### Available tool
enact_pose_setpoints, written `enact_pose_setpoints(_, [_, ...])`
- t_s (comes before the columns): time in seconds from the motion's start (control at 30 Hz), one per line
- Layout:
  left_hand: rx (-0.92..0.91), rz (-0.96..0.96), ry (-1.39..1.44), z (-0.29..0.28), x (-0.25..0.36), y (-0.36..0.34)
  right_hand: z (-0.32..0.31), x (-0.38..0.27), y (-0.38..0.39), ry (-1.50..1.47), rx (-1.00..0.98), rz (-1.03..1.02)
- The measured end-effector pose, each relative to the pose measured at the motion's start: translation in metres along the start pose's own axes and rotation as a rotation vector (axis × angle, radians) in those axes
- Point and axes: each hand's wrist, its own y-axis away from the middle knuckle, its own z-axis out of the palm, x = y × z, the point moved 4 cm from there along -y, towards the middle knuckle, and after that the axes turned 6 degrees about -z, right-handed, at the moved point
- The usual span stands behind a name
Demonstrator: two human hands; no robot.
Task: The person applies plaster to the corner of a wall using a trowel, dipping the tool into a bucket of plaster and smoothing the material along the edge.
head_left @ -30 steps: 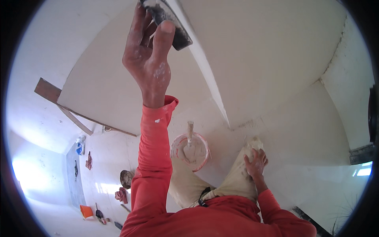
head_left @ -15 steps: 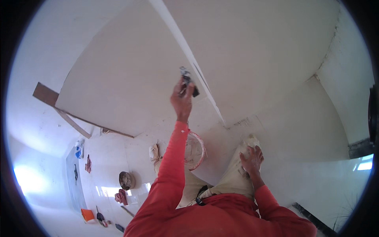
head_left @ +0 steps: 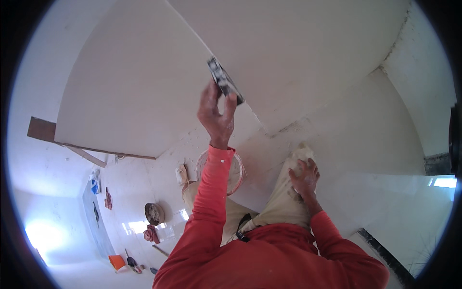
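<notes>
Scraper [head_left: 224,80], gripped in my left hand [head_left: 216,114], sits at its twelve o'clock, long axis running eleven to five along the pale seam [head_left: 204,44]; my right hand [head_left: 305,178], farther off toward five, rests spread on my knee [head_left: 301,152].

I'm watching through the left of two head-worn fisheyes, pointed down from the person's own viewpoint, so their red shirt [head_left: 269,262] fills the bottom edge and left is just left, no mirroring. It's close enough that I can pick out fingers on both the left hand [head_left: 217,114], a bit above center, and the right hand [head_left: 304,178], lower right. The pale wall [head_left: 298,53] takes up the top, with the floor [head_left: 132,190] spreading out lower left and everything bending toward the rim.
</notes>
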Motion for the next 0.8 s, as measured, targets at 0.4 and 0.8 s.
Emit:
enact_pose_setpoints(0.4, [-0.047,-0.323,0.166,-0.024,-0.111,0.059,-0.003,0.003,-0.002,-0.029,0.012,-0.002])
enact_pose_setpoints(0.8, [-0.196,-0.169,0.023,0.002,-0.089,0.071,-0.005,-0.003,-0.005,-0.054,-0.036,0.054])
